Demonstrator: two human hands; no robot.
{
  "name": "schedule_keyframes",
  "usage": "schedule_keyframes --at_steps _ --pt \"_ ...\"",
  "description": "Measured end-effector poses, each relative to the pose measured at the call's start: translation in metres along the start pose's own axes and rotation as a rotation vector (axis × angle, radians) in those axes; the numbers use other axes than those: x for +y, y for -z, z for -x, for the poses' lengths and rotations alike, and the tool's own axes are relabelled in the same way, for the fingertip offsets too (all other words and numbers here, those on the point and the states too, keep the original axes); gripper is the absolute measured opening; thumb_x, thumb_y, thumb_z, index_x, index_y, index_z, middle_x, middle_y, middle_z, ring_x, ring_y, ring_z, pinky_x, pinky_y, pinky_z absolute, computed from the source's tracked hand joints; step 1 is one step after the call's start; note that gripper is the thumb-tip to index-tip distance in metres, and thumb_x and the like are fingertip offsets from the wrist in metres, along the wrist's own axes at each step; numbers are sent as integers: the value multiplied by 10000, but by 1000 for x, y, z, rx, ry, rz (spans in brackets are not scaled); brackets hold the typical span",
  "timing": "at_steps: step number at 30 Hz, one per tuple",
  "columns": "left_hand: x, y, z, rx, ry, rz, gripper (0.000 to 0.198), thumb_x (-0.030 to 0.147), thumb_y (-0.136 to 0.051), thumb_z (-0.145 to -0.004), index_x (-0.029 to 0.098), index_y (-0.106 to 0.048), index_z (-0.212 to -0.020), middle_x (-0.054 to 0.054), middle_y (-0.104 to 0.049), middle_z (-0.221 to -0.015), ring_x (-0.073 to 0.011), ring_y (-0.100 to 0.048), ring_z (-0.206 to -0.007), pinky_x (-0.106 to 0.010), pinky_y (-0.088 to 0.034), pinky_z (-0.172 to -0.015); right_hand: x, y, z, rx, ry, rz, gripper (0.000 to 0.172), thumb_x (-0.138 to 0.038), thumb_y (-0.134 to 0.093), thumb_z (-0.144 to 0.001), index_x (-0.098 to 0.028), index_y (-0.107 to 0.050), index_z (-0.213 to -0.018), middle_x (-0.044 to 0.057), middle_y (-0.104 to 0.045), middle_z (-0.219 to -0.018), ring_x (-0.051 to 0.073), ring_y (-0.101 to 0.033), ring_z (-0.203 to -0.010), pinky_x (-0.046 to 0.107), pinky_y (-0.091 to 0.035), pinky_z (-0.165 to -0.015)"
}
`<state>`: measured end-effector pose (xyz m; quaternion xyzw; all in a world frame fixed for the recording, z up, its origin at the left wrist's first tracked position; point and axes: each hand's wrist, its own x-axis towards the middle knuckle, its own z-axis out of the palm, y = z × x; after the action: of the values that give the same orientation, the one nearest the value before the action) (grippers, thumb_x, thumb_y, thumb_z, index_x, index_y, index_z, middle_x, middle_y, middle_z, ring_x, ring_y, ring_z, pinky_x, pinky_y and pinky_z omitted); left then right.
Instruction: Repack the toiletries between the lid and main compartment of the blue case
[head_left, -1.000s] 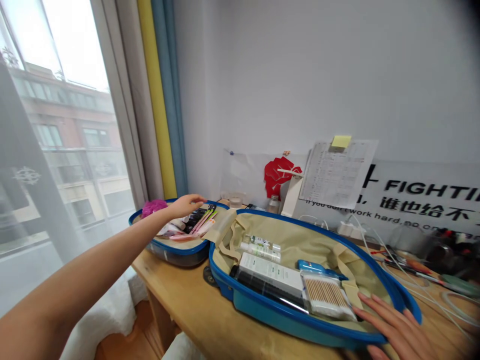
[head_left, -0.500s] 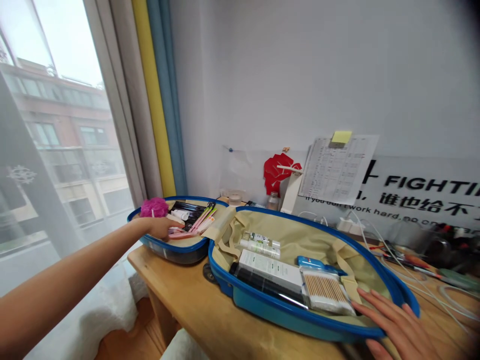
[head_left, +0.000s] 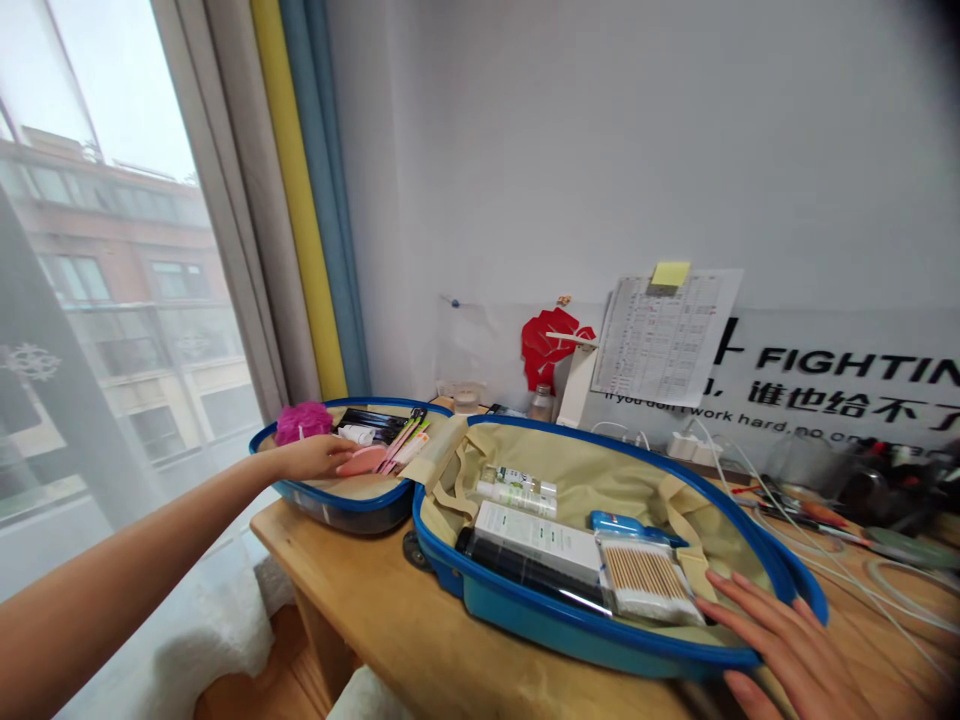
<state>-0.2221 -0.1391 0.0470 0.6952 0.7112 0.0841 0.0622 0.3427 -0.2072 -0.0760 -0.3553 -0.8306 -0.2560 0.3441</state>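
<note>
An open blue suitcase (head_left: 570, 640) with a beige lining lies on the wooden desk. Over its left half, my left hand (head_left: 319, 458) has its fingers closed at the edge of a flat pink oval item (head_left: 363, 460), whose exact kind I cannot make out. A magenta bath puff (head_left: 304, 422), a white tube (head_left: 356, 434), black slim packs (head_left: 375, 422) and pink-and-green toothbrush-like sticks (head_left: 405, 438) lie around it. My right hand (head_left: 787, 645) rests open on the right half's rim, beside a pack of cotton swabs (head_left: 651, 580).
The right half also holds a white box (head_left: 536, 540), a black box (head_left: 525, 575), a blue bottle (head_left: 630, 526) and small tubes (head_left: 517, 495). Cables (head_left: 847, 575) and desk clutter lie at the right. A curtained window (head_left: 127, 250) is at the left.
My left hand has shifted slightly back to the left, and the pink oval item now shows more fully at its fingertips. The right hand stays at the rim. The view has turned slightly.
</note>
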Motion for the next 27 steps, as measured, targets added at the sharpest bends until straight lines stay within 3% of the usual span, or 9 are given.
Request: schedule_keyframes --at_steps 3,6,8,11,14,18,23,27 --pt "4 5 -1 16 -56 43 554 558 -403 -749 201 -693 -1058 -29 -673 -1169 -229 -601 -1095 -266 -433 -965 0 0 0 2 -2 5 402 -312 -471 -868 -226 -510 -1258 68 -532 -1339 258 -473 -1244 455 -199 -1142" --pt "17 16 0 106 -74 71 692 587 -266 -797 151 -610 -1209 -44 -623 -1253 -244 -566 -1150 -295 -417 -995 0 1 0 17 -8 7 389 -340 -473 -867 -233 -537 -1236 63 -553 -1318 262 -506 -1215 450 -252 -1119" --pt "37 23 4 162 -86 89 687 554 -213 -835 156 -554 -1278 -33 -605 -1280 -235 -558 -1163 -291 -410 -1002 0 1 -1 20 -15 6 383 -348 -473 -868 -238 -546 -1228 62 -561 -1311 266 -519 -1202 458 -274 -1106" --pt "85 25 20 218 -179 56 558 457 -244 -887 228 -528 -1309 -8 -618 -1265 -215 -580 -1143 -284 -427 -977 -1 3 -3 11 -10 7 376 -330 -466 -871 -229 -542 -1225 71 -558 -1309 268 -513 -1204 462 -268 -1105" --pt "138 11 37 162 -397 -67 480 340 -336 -906 269 -452 -1367 -17 -582 -1316 -192 -582 -1154 -283 -433 -979 -1 4 -5 11 -3 14 374 -324 -455 -873 -232 -535 -1226 75 -567 -1292 268 -521 -1191 462 -283 -1091" --pt "187 -16 47 29 -615 -200 571 115 -381 -861 182 -340 -1426 -74 -399 -1469 -153 -417 -1324 -264 -351 -1072 -1 4 -3 8 3 29 378 -336 -451 -872 -226 -532 -1225 80 -574 -1273 269 -529 -1177 451 -307 -1073" --pt "208 -32 42 -34 -609 -275 531 123 -395 -875 123 -355 -1405 -135 -423 -1446 -194 -431 -1315 -296 -391 -1045 -3 6 -2 -7 3 37 375 -319 -455 -867 -218 -525 -1221 74 -555 -1296 253 -509 -1197 422 -250 -1111" --pt "211 -32 47 -127 -563 -269 400 211 -441 -869 178 -530 -1258 -120 -646 -1197 -247 -634 -1056 -331 -504 -845 -5 8 -6 -2 -10 33 375 -327 -461 -863 -230 -532 -1219 64 -567 -1285 253 -518 -1192 419 -271 -1100"
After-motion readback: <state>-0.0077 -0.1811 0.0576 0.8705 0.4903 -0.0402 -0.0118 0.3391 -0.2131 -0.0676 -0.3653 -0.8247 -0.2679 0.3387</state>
